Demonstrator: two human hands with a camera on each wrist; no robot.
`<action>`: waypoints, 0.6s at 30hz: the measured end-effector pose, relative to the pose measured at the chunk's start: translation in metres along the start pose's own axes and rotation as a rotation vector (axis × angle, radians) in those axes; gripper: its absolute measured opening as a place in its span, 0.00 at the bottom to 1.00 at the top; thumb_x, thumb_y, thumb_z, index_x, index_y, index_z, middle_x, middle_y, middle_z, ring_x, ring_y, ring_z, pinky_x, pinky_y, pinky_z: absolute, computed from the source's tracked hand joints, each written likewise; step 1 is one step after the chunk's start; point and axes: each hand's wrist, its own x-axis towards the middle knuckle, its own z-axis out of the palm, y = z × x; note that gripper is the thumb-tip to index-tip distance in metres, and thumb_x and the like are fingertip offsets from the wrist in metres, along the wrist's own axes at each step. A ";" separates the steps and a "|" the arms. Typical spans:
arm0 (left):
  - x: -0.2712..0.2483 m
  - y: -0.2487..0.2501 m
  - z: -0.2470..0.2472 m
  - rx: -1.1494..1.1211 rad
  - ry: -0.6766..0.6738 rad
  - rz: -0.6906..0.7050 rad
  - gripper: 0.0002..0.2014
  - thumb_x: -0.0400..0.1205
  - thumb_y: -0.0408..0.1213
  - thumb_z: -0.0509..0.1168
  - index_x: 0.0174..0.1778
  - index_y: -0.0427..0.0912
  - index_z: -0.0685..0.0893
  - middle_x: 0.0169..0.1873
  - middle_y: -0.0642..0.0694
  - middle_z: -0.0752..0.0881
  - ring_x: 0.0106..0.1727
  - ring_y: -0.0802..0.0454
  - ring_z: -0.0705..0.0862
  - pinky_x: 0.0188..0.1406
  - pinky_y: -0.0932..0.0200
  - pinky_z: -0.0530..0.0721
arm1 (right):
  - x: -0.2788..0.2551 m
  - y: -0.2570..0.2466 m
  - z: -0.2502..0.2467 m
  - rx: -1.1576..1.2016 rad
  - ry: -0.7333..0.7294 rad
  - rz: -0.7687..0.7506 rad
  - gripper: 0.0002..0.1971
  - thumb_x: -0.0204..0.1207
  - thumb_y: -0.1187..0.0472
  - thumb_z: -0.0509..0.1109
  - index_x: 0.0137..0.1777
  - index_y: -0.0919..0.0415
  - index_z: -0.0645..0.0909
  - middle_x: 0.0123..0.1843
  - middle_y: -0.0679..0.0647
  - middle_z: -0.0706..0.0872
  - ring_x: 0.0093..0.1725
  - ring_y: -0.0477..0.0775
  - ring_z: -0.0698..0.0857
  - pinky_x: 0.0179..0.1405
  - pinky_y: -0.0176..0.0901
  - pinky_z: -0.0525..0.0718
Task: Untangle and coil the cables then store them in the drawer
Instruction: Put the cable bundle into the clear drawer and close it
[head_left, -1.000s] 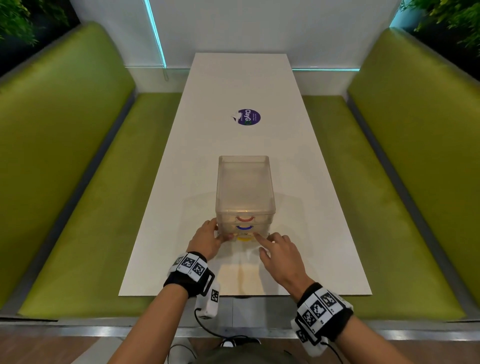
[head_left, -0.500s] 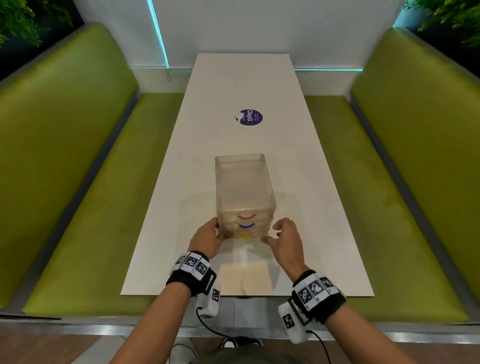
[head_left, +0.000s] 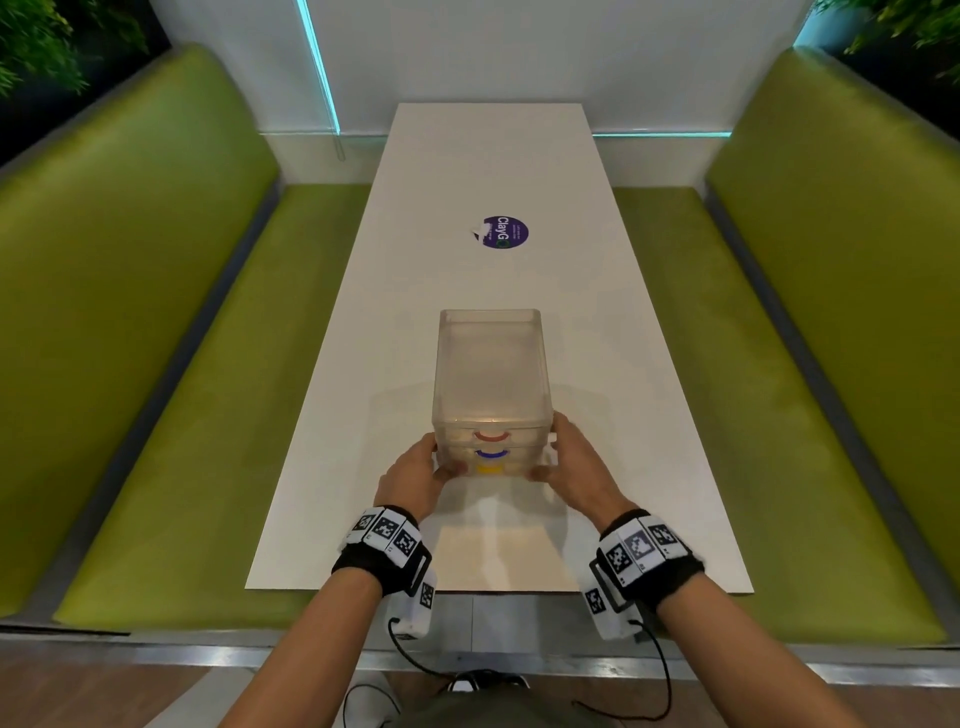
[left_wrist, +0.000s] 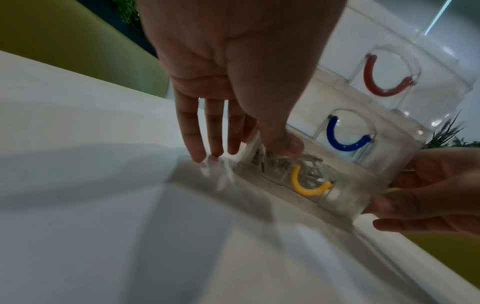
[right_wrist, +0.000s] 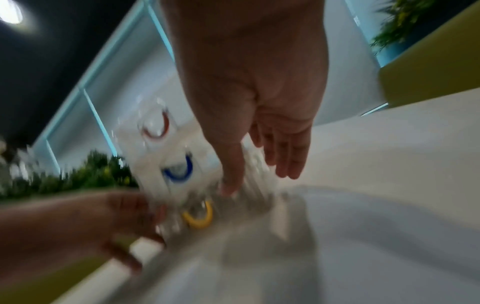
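A clear plastic drawer unit (head_left: 491, 374) stands on the white table (head_left: 363, 467), near the front edge. Its three drawers are closed and have a red handle (head_left: 493, 435), a blue handle (head_left: 491, 455) and a yellow handle (head_left: 490, 469). Grey tangled cables (left_wrist: 272, 162) show through the bottom drawer's front. My left hand (head_left: 410, 475) holds the unit's front left corner, thumb on the front face and fingers down the side. My right hand (head_left: 576, 462) holds the front right corner the same way. The right wrist view is blurred.
A round purple sticker (head_left: 505, 232) lies on the table beyond the unit. Green padded benches run along the left (head_left: 156, 364) and right (head_left: 831, 364) of the table. A white wall closes the far end.
My right hand left the bottom drawer's front and moved to the unit's front right corner. The left hand stayed at the left corner. The unit shifted slightly.
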 end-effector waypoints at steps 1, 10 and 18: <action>-0.004 -0.002 -0.001 -0.030 0.011 -0.017 0.28 0.79 0.52 0.67 0.73 0.48 0.69 0.65 0.48 0.82 0.63 0.45 0.82 0.56 0.48 0.80 | -0.001 0.000 -0.007 -0.027 0.027 -0.045 0.41 0.72 0.65 0.76 0.81 0.53 0.58 0.79 0.53 0.67 0.74 0.53 0.72 0.71 0.50 0.75; -0.086 -0.063 -0.017 0.121 -0.344 -0.017 0.07 0.81 0.45 0.66 0.37 0.52 0.78 0.37 0.53 0.84 0.36 0.60 0.80 0.40 0.63 0.78 | 0.008 -0.015 -0.057 -0.226 0.282 -0.535 0.22 0.78 0.65 0.70 0.71 0.51 0.75 0.78 0.37 0.67 0.77 0.39 0.68 0.68 0.32 0.71; -0.115 -0.084 -0.015 0.119 -0.590 -0.065 0.08 0.79 0.42 0.67 0.34 0.54 0.79 0.29 0.56 0.84 0.28 0.64 0.81 0.26 0.74 0.75 | 0.026 -0.046 -0.046 -0.422 0.355 -0.713 0.17 0.66 0.39 0.69 0.46 0.49 0.87 0.42 0.45 0.87 0.53 0.49 0.74 0.58 0.47 0.72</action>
